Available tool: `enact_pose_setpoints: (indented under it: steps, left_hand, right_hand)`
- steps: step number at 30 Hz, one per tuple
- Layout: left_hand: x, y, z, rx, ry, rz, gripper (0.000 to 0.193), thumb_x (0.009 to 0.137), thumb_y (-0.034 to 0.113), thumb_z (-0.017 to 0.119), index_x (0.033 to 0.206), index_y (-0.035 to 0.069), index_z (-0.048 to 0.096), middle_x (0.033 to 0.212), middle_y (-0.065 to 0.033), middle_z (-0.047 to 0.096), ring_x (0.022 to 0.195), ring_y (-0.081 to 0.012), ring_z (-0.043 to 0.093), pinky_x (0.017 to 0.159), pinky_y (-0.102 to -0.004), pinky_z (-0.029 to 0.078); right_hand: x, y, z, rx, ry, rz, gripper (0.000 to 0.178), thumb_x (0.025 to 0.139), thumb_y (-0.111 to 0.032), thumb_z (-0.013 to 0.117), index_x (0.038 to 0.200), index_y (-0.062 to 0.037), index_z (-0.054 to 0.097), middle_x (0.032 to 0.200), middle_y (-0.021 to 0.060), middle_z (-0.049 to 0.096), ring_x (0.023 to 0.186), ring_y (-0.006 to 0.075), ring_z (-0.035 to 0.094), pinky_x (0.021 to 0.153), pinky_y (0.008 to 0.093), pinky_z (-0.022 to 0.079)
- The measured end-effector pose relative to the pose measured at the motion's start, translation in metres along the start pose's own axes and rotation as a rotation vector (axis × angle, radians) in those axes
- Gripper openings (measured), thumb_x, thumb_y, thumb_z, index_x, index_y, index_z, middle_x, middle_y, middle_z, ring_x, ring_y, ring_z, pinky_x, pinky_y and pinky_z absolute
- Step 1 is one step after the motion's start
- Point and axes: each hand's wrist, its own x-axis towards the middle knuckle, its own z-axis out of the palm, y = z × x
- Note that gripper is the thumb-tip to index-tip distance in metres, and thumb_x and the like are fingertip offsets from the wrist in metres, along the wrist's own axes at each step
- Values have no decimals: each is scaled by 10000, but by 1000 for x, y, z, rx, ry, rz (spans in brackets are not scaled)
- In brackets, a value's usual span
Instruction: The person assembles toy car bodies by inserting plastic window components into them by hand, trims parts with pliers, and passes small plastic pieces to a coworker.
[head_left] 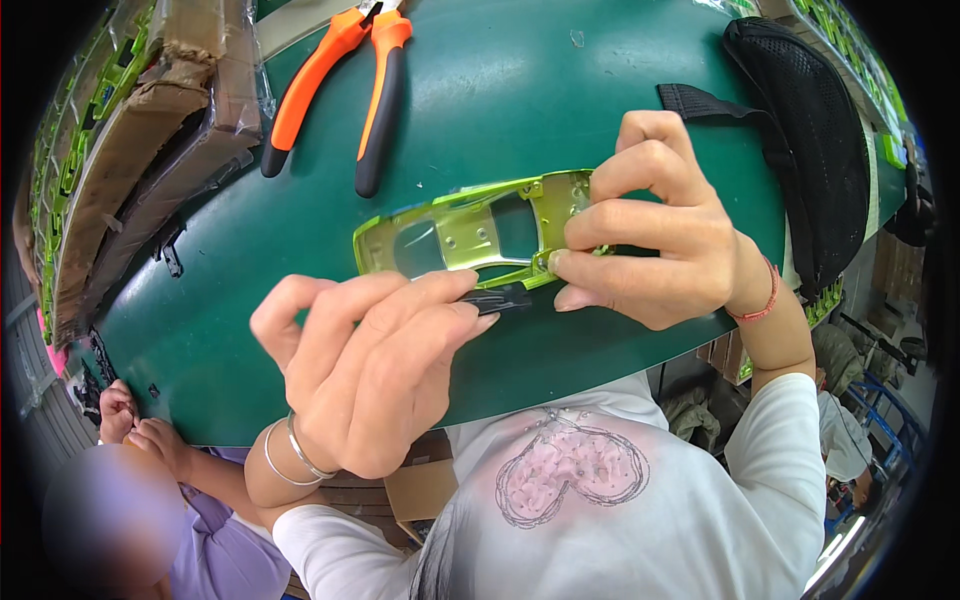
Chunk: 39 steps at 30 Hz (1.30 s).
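Note:
A bright green toy car body shell (pixel 470 233), hollow side showing, is held slightly above the green table. My right hand (pixel 660 225) grips its right end, thumb and fingers closed at the near corner. My left hand (pixel 375 360) pinches a small black plastic part (pixel 498 298) between thumb and fingers. That part lies close against the shell's near side edge; whether it is seated there I cannot tell. Beyond the shell, pliers (pixel 345 85) with orange and black handles lie on the table.
Cardboard boxes (pixel 150 150) with green parts line the left. A black mesh pouch (pixel 805 140) with a strap lies at the right. Small black parts (pixel 172 255) sit on the table's left side. Another person's hands (pixel 145 430) work at the lower left of the table (pixel 480 90).

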Motion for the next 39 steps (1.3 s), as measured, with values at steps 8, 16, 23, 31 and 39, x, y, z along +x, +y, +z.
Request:
enact_pose_setpoints:
  steps: [8,16,23,31,39]
  left_hand:
    - [3,-6,12,-225,13,-136,255,760,6,878,960,81,740,794,-1,744,622,-140,637,683,-293,383]
    - [5,-4,11,-283,-18,-135,250,750,3,881,964,62,767,798,-11,747,605,-134,629,641,-287,369]
    - [0,-4,15,-251,-17,-82,283,741,-1,879,999,51,774,820,-20,763,618,-125,644,612,-282,351]
    - [2,-6,12,-192,-79,-148,270,745,-7,883,986,45,773,794,-10,743,585,-125,598,622,-292,352]
    - [4,-7,14,-225,-85,-182,215,747,53,903,900,86,756,768,29,737,559,-98,577,578,-284,310]
  right_hand:
    - [1,-5,5,-11,1,72,425,718,-393,835,1015,-93,785,857,4,673,829,237,506,769,441,382]
    - [-2,-6,5,-1,-18,57,323,719,-294,822,940,-71,744,883,11,684,885,238,548,802,453,389]
    - [-6,-8,3,-1,-54,-56,162,613,-153,743,744,-82,680,893,4,687,922,209,565,822,486,419]
    - [-5,-11,5,-6,-50,-100,169,553,-155,723,687,-88,648,845,-7,667,910,195,560,812,487,410]
    - [-5,-12,6,118,-66,-34,164,580,-165,703,676,-64,617,836,-5,626,893,192,544,812,549,483]
